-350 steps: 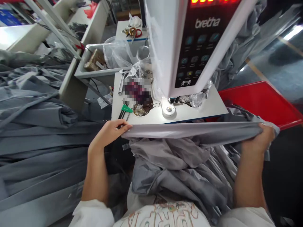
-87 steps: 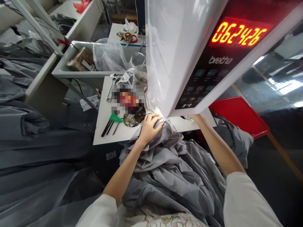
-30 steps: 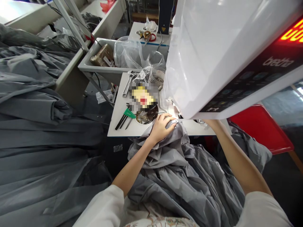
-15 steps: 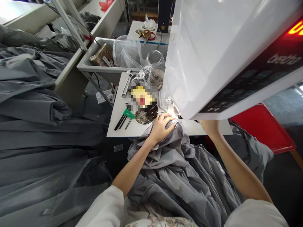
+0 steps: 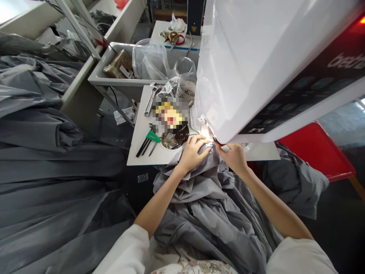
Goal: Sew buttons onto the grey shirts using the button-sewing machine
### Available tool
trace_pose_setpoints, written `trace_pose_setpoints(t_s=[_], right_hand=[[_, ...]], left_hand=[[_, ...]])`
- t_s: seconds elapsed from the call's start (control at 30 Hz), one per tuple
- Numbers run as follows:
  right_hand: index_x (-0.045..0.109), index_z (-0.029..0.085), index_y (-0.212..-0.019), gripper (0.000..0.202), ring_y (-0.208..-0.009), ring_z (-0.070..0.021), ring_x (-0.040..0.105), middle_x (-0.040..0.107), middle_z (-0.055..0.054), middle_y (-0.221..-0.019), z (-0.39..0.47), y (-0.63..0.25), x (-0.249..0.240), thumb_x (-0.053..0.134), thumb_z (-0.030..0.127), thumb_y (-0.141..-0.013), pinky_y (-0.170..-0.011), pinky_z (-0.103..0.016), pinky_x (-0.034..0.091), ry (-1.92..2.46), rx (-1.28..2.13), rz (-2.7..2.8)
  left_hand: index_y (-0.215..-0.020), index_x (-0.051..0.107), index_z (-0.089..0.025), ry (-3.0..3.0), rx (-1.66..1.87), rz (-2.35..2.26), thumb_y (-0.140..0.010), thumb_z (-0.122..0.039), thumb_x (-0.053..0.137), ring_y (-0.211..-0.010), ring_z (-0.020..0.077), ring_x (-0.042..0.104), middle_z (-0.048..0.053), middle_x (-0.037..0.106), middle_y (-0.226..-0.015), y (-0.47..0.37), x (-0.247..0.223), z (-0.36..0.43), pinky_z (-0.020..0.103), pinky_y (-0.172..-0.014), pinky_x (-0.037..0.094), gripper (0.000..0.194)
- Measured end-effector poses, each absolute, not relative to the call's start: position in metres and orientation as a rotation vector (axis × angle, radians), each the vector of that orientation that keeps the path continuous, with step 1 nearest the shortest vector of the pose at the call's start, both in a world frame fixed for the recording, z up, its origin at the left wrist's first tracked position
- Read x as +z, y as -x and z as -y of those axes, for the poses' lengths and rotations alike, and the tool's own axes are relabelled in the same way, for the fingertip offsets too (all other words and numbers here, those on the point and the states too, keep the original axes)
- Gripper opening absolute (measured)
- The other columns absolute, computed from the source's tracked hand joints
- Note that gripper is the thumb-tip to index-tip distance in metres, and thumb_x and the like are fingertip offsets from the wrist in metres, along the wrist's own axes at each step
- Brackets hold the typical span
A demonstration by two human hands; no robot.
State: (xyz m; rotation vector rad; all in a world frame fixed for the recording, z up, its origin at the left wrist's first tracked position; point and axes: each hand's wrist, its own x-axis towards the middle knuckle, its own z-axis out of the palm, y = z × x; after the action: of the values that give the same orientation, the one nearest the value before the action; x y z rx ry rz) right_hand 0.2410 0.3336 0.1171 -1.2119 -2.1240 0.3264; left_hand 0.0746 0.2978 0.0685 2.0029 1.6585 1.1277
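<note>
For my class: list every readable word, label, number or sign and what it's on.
Blurred "breth", end unclear: black panel on the white machine; its icons unreadable.
Perhaps "KFAO", too small to be sure: green plastic hex-key holder.
Red lit display: cut off, unreadable.
White label on brown wrapped parcel: unreadable.
Yellow triangle on black post: mark unreadable.

The grey cloth looks thin, smooth-faced and creased, with a faint sheen. The white machine casing appears to be glossy plastic, as does the red tray. The tabletop is smooth, the wrench shiny metal, the clear bag crinkled plastic.
</note>
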Motion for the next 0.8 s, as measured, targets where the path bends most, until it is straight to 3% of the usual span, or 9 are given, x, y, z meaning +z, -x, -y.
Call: trace_pose_setpoints(t_s=[0.5,0.8], right_hand=[[0.068,0.021,-0.087,0.019,-0.065,-0.0170,0.062,0.067,-0.002,-0.067,-0.332,-0.240,0.105,0.049,0.020,-0.089,-0.064,-0.028,0.046,1.010,0.012,2.336],[0.063,0.019,-0.115,0.031,-0.097,-0.0196,0.063,0.067,-0.008,-0.111,-0.319,-0.249,0.102,0.043,0.014,-0.093,-0.085,-0.033,0.051,0.836,-0.052,2.516]], left_hand=[[-0.108,0.065,-0.024,-1.994,1.109,-1.659,-0.088,-0.033,0.057,-0.108,0.0217,0.048,0.007,0.055,-0.112,-0.074,0.068,-0.298,0.035,-0.096,0.043,0.024],[-0.110,0.064,-0.025,-1.991,1.111,-1.661,-0.086,-0.028,0.058,-0.107,0.0215,0.048,0.006,0.055,-0.111,-0.074,0.066,-0.298,0.035,-0.095,0.043,0.025]])
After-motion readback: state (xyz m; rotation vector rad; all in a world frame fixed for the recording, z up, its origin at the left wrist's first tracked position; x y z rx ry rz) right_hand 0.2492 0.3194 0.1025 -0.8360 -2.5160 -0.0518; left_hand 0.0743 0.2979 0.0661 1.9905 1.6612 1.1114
